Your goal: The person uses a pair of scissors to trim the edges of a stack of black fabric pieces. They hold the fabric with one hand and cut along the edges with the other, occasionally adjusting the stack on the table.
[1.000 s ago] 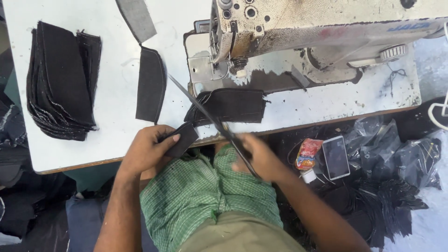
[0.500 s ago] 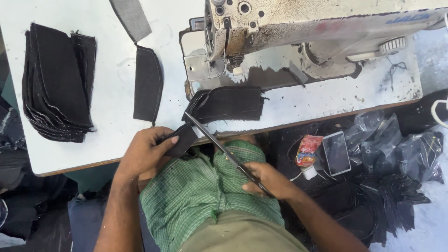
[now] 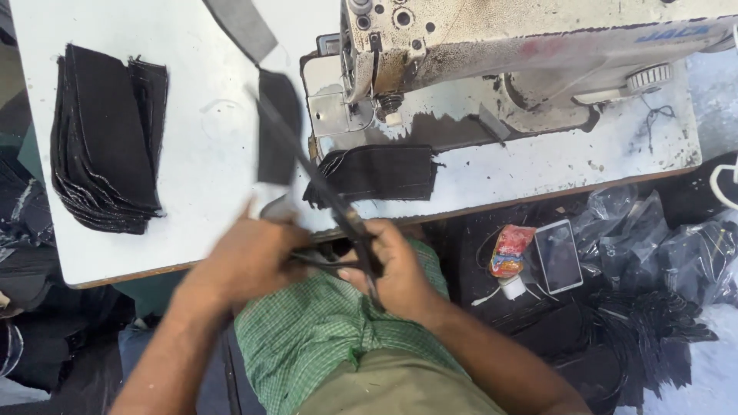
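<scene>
Black scissors (image 3: 323, 180) gripped in right hand (image 3: 396, 273), left hand (image 3: 246, 261) blurred, grip unclear.

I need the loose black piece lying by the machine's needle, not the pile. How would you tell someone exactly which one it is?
Start at the cream sewing machine on the white table. Just in front of its needle end lies a single flat black fabric piece, close to the table's near edge. Unlike the thick black stack far across the table, it lies alone, with a frayed end toward the scissors.
</scene>
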